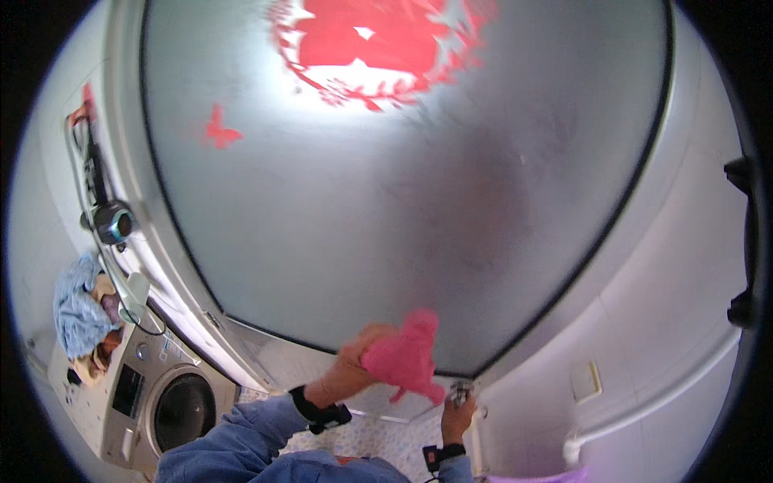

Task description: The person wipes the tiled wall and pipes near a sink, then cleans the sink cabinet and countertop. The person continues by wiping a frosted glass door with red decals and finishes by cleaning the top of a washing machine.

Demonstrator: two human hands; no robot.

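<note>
A tall frosted glass door panel (302, 229) in a pale frame fills the view before me, with red decals (368, 36) high on it. My left hand (349, 367) grips a bunched pink cloth (403, 356), which is held up at the lower part of the glass. Whether the cloth presses on the pane cannot be told. Lower and to the right, my right hand (457, 421) is closed around a metal door handle (460, 393) at the door's edge. Both wrists wear black bands.
At the left stands a front-loading washing machine (130, 398) with piled clothes (87, 314) on top. Hair dryers (115, 222) and cords hang on the wall above it. A white pipe (652, 401) and a wall plate (586, 381) are at the right. The floor (362, 435) is patterned.
</note>
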